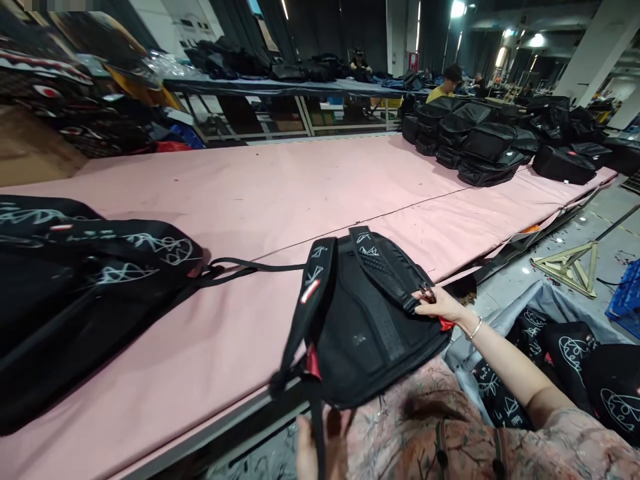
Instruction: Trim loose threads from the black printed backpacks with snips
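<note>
A black backpack (350,340) lies with its padded back and shoulder straps up at the near edge of the pink-covered table, its lower end toward my body. My right hand (437,305) pinches the lower end of the right shoulder strap (385,273), beside a dark buckle and a red tab. Below the backpack's left corner is my left hand (325,443), partly cut off by the frame. Its thumb and fingers look apart around a hanging black webbing strap (317,420), with no firm grip visible. White scribble prints and a red-white label mark the shoulder straps.
More black printed backpacks (100,280) lie on the left of the pink table (280,180). Black bags (480,140) are piled at the far right. A grey-lined bin (465,360) with printed bags stands at my right. Several people work in the background.
</note>
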The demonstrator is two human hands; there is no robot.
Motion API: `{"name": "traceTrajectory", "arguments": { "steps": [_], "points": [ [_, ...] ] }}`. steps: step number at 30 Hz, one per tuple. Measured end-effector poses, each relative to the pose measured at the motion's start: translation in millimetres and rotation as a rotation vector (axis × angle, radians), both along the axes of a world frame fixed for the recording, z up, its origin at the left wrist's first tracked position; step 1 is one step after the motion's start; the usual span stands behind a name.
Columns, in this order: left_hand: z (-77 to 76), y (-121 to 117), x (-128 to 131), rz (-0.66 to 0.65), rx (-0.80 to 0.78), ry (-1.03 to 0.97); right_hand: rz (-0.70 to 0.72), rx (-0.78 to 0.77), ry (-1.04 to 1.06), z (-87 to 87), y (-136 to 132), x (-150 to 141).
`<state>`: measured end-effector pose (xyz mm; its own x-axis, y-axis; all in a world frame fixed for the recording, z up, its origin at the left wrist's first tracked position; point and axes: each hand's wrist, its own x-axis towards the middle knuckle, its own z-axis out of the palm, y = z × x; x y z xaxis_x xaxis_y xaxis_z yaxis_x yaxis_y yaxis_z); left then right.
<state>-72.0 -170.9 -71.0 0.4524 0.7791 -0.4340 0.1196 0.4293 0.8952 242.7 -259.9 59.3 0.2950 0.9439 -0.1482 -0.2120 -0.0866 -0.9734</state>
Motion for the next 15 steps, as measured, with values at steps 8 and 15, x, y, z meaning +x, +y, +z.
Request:
{"name": "traceTrajectory", "arguments": {
  "steps": [8, 15],
  "points": [
    [84.9, 6.0, -15.8, 0.596, 0.537, 0.21, -0.02, 0.017, -0.148, -8.2, 34.0, -101.4],
    [139.8, -6.0, 34.6, 0.12, 0.682, 0.019, 0.03, 0.12, -0.436, -20.2, 22.9, -131.8]
  ]
}}
